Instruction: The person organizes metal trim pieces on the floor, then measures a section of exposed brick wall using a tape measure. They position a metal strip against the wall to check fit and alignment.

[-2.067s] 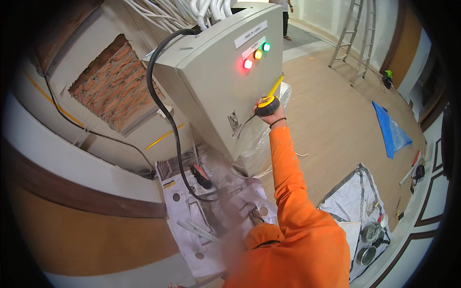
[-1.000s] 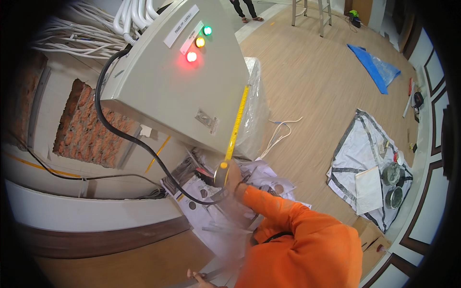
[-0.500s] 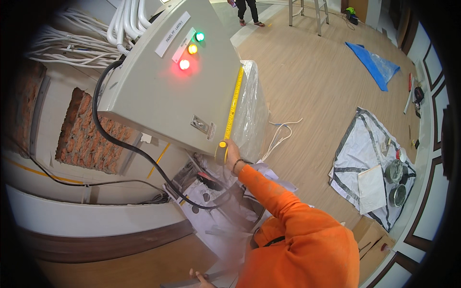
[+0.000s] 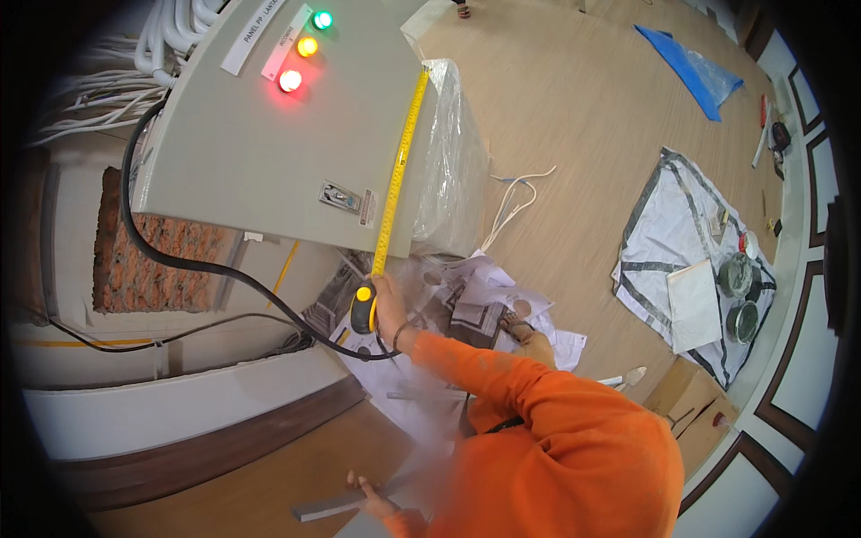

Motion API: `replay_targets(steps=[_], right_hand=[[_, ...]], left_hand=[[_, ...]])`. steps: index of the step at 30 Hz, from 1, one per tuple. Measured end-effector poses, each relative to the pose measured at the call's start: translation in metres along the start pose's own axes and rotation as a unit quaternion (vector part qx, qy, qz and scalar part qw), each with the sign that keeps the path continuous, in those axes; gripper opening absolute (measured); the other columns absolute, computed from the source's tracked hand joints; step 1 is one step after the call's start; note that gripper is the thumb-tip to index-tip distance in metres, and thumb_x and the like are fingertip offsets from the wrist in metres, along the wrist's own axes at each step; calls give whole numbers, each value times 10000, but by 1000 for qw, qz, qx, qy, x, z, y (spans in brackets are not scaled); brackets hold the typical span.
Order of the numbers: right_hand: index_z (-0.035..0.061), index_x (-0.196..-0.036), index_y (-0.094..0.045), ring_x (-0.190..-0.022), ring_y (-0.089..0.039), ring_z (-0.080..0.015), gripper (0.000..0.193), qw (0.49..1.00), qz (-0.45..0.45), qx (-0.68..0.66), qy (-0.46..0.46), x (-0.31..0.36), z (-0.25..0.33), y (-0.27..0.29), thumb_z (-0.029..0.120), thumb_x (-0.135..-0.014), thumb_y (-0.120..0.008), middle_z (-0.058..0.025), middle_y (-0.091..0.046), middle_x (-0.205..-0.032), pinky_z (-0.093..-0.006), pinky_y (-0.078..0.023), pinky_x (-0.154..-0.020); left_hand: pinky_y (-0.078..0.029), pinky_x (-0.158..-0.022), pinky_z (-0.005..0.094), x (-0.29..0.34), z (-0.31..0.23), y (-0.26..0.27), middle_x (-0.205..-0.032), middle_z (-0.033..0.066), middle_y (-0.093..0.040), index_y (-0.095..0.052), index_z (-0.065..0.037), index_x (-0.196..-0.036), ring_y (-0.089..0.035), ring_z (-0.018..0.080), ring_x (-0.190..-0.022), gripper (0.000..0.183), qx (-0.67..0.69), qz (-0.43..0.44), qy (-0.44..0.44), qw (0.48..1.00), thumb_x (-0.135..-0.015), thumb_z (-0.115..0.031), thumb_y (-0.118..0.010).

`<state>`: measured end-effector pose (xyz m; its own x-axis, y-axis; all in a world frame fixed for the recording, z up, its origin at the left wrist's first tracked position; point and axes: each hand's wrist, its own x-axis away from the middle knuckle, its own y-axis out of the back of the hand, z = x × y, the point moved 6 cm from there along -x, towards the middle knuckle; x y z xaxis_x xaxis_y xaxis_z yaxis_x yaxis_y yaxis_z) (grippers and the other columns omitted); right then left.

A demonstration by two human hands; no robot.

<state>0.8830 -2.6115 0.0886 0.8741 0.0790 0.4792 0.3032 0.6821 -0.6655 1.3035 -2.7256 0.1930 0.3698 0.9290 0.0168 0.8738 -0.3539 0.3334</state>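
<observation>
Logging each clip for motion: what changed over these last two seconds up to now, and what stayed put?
The right hand dropped from the top corner of the grey electrical cabinet to below its bottom edge, keeping hold of the tape measure case and drawing the yellow blade out along the cabinet's right edge. The left hand now grips a grey strip low in view. The cabinet, its three lamps and the black cable stayed as they were.

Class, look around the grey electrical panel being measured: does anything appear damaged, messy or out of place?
Yes. Beside the panel, the wall opening bares rough brick, looking unfinished. Crumpled papers litter the floor beneath. A loose white cable trails nearby.
</observation>
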Motion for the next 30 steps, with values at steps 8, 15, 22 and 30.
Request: replay_targets(steps=[8, 15, 22, 30], right_hand=[[32, -1103, -578, -920, -562, -257, 331, 995, -34, 87, 42, 21, -13, -3, 308, -998, -429, -144, -619, -979, -342, -421, -846], [14, -1148, -570, -913, -550, -230, 328, 996, -27, 68, 48, 16, -20, -2, 275, -1004, -434, -138, -611, -981, -331, -419, -853], [23, -1138, -590, -940, -543, -198, 303, 1000, -18, -5, 14, 8, -33, 2, 257, -1000, -456, -102, -611, -997, -309, -406, -878], [112, -1046, -505, -722, -605, -208, 275, 993, 40, -114, -13, -24, -13, 88, 370, -956, -471, -71, -590, -841, -352, -528, -661]], left_hand=[[-383, -605, 238, -7, -1, 0, -911, 14, -496, -539, -60, -1237, -452, 98, -708, 306, -7, 13, -19, 1000, -934, -76, -581], [-370, -539, 263, 14, 11, -5, -823, 21, -492, -546, -55, -1232, -423, 104, -587, 298, 17, -13, 6, 1000, -935, -67, -576], [-394, -555, 243, 19, 27, -13, -769, 22, -508, -547, -56, -1199, -450, 93, -587, 256, 6, 11, 1, 1000, -947, -91, -578], [-349, -542, 204, 22, 25, -14, -698, -29, -480, -548, -31, -1182, -433, 64, -577, 271, 17, -27, 4, 999, -921, -81, -602]])
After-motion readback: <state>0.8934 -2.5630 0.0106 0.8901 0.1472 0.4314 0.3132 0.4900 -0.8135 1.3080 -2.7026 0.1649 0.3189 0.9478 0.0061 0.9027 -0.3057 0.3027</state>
